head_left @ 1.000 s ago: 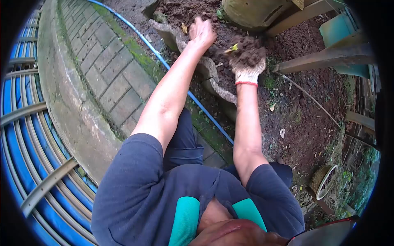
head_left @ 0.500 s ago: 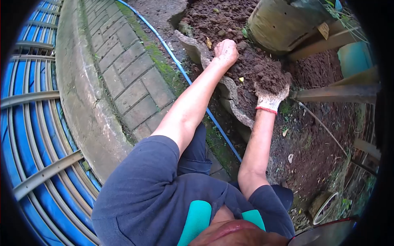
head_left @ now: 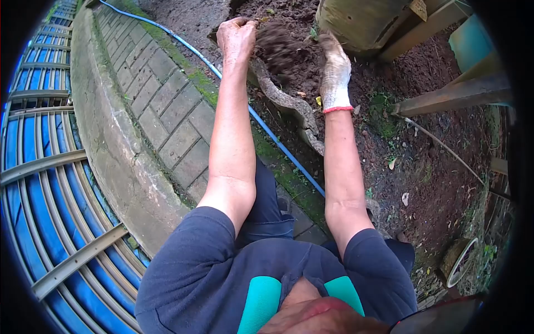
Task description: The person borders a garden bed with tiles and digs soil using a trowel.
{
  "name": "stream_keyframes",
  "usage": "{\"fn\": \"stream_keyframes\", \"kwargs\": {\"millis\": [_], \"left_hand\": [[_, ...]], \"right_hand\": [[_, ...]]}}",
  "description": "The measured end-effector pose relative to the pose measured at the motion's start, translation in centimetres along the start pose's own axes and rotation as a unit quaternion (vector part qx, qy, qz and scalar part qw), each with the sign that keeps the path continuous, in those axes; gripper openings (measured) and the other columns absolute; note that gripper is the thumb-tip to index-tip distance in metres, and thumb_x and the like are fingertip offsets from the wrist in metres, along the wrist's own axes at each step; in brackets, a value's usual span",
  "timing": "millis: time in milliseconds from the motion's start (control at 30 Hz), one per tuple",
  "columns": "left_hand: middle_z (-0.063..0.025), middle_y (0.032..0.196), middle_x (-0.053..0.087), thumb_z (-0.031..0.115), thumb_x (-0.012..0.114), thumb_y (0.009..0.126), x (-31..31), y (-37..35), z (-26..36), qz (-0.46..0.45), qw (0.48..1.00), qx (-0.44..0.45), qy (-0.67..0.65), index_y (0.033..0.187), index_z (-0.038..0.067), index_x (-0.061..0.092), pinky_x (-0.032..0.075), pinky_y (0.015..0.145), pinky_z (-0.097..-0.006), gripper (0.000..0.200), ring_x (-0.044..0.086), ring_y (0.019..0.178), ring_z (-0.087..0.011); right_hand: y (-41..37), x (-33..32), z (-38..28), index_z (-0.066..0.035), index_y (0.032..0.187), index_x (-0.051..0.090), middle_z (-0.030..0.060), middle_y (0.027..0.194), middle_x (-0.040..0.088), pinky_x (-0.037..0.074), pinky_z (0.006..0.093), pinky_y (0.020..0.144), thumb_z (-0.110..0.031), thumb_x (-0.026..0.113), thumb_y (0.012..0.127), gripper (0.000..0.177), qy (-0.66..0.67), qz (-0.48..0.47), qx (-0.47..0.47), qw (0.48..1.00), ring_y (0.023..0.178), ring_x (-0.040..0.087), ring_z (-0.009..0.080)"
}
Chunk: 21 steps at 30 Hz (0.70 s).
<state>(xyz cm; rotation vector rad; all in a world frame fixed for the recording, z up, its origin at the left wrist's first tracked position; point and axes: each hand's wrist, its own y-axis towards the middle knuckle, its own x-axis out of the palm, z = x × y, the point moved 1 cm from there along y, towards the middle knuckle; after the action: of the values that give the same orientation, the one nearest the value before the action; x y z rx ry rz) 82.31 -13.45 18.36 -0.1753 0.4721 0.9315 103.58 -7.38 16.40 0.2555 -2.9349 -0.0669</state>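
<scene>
While a blurred spray of soil (head_left: 278, 49) hung at twelve o'clock between the hands, the work looked partway through.
The bare left hand (head_left: 237, 40), toward eleven, was curled narrow near the edging (head_left: 289, 103); its contents could not be told. The gloved right hand (head_left: 336, 69), at one, was open, showing no clump. Loose earth (head_left: 301, 75) lay below, the spray yet to settle.
</scene>
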Motion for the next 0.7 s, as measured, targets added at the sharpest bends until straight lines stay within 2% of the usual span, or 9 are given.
{"fn": "stream_keyframes", "kwargs": {"millis": [100,167,233,300,367,433,500,633,700], "left_hand": [[-0.0061,0.076,0.075,0.037,0.076,0.081,0.9,-2.4,2.1,-0.104,0.991,0.012,0.078,0.093,0.013,0.08,0.054,0.068,-0.0342,0.028,0.068,0.064,-0.0168],[-0.0051,0.089,0.074,0.015,0.071,0.088,3.2,-4.1,3.8,-0.282,0.959,-0.019,0.025,0.106,0.009,0.076,0.053,0.06,-0.0229,0.02,0.064,0.068,-0.0086],[-0.0091,0.088,0.075,0.019,0.068,0.088,6.9,-6.5,3.7,-0.279,0.933,0.21,0.089,0.103,0.004,0.076,0.055,0.068,-0.0353,0.023,0.067,0.071,-0.0178],[-0.0114,0.084,0.074,0.02,0.069,0.086,7.8,-8.1,5.6,-0.352,0.909,0.163,0.149,0.11,0.003,0.074,0.052,0.067,-0.038,0.03,0.066,0.068,-0.0206],[-0.0131,0.081,0.074,0.027,0.07,0.087,8.1,-8.2,4.9,-0.387,0.912,0.137,-0.005,0.117,0.006,0.073,0.052,0.066,-0.0378,0.037,0.065,0.066,-0.0212],[-0.0157,0.087,0.071,0.031,0.073,0.085,7.6,-7.0,4.8,-0.363,0.923,0.12,-0.044,0.124,0.009,0.069,0.052,0.073,-0.0386,0.045,0.066,0.078,-0.0226],[-0.02,0.108,0.055,0.025,0.075,0.084,6.3,-6.6,4.5,-0.259,0.923,0.238,0.153,0.133,0.01,0.063,0.049,0.091,-0.0433,0.052,0.059,0.103,-0.0318],[-0.0262,0.119,0.046,0.005,0.064,0.079,10.0,-5.0,-2.9,-0.163,0.87,0.322,0.336,0.138,0.008,0.055,0.047,0.098,-0.0463,0.06,0.053,0.111,-0.0413],[-0.0267,0.121,0.044,-0.004,0.059,0.075,10.7,-1.9,-3.9,-0.178,0.851,0.384,0.311,0.139,0.012,0.055,0.047,0.098,-0.0456,0.067,0.053,0.111,-0.042]], "right_hand": [[-0.7,-0.6,-0.5,-0.007,0.109,0.072,0.0039,0.1,0.069,0.05,0.029,0.068,-0.03,0.071,0.088,0.031,0.016,0.076,0.118,0.99,0.079,0.061,0.0134],[-0.5,-0.6,-1.2,-0.004,0.109,0.073,0.0068,0.105,0.07,0.051,0.0309,0.076,-0.027,0.072,0.087,0.032,0.13,0.065,0.192,0.971,0.082,0.063,0.0172],[-0.8,0.1,-2.5,-0.002,0.109,0.073,0.0084,0.106,0.071,0.051,0.0313,0.081,-0.023,0.071,0.088,0.03,0.143,0.051,0.279,0.948,0.086,0.064,0.0179],[0.0,-0.8,0.1,0.001,0.111,0.072,0.011,0.103,0.073,0.053,0.032,0.083,-0.014,0.061,0.095,0.025,0.094,0.012,0.062,0.994,0.096,0.067,0.0188],[0.2,-1.9,-0.4,0.003,0.106,0.071,0.0109,0.098,0.074,0.053,0.0333,0.079,-0.019,0.066,0.093,0.025,0.057,0.116,0.043,0.991,0.084,0.066,0.0199],[1.0,-3.8,0.2,-0.001,0.103,0.071,0.0184,0.094,0.072,0.054,0.04,0.081,-0.022,0.061,0.094,0.025,-0.275,0.158,-0.111,0.942,0.084,0.068,0.0296],[0.5,-3.9,-1.1,-0.003,0.1,0.071,0.0218,0.093,0.069,0.054,0.0443,0.081,-0.024,0.06,0.093,0.024,-0.472,0.176,-0.187,0.843,0.086,0.068,0.0357],[-0.7,-3.2,2.3,-0.009,0.093,0.07,0.0189,0.092,0.069,0.055,0.0489,0.079,-0.026,0.06,0.091,0.02,-0.586,0.059,-0.117,0.799,0.086,0.067,0.0375],[-1.9,-1.8,2.0,-0.01,0.092,0.069,0.0174,0.09,0.068,0.055,0.0495,0.076,-0.03,0.059,0.092,0.023,-0.555,0.044,-0.213,0.803,0.083,0.068,0.0362]]}}
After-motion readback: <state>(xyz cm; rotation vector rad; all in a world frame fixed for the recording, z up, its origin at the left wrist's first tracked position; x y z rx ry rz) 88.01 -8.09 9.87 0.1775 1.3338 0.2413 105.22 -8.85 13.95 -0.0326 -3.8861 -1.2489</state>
